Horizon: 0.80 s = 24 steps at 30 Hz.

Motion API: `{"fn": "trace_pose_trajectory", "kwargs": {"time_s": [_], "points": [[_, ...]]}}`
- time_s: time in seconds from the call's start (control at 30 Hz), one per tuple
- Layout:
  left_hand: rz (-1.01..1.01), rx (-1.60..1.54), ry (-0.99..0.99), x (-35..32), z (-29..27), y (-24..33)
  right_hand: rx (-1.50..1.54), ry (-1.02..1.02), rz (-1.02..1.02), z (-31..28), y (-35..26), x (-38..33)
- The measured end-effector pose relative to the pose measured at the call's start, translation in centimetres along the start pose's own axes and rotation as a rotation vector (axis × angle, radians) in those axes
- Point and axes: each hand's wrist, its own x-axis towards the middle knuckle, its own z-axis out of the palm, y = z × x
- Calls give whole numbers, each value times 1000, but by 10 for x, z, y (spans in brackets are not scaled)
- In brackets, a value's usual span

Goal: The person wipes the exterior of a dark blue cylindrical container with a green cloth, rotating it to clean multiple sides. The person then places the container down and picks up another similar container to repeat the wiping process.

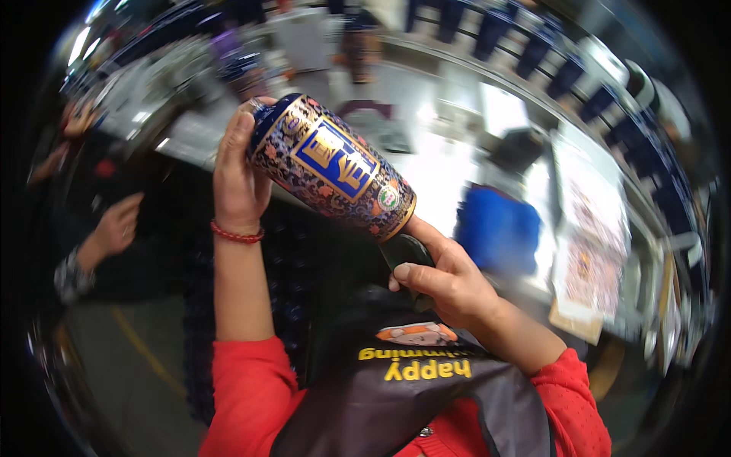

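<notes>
A dark blue ceramic-looking bottle (276, 171), covered in gold and orange floral patterns with a blue and gold label panel, is held tilted in front of me. My left hand (240, 179), with a red bracelet at the wrist, is wrapped round its upper end, at the upper left. The wider body slants down to the right, ending in a gold rim at the base. My right hand (457, 282) pinches a dark, flat, cloth-like piece (407, 255) between thumb and fingers. Its index finger reaches to the bottle's base.
On the pale worktable (426, 164) lie a blue stack (499, 228) and clear-wrapped patterned sheets (588, 266). Rows of dark blue containers (636, 141) line the far and right edges. Another bottle (361, 53) stands at the back. A co-worker's hand (118, 225) appears at the left.
</notes>
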Motion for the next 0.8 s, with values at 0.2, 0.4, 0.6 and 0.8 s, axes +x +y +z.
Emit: {"fn": "trace_pose_trajectory", "kwargs": {"time_s": [0.2,0.4,0.6,0.8], "points": [[-428,-184,-379,71,158,-114,435,443,-94,-51,-8,-96],[-840,-270,-565,64,243,-188,585,521,-94,-79,3,-144],[-868,-293,-590,78,250,-212,677,421,-162,-104,9,-138],[-903,-164,-474,87,257,-216,681,383,-120,-117,2,-121]]}}
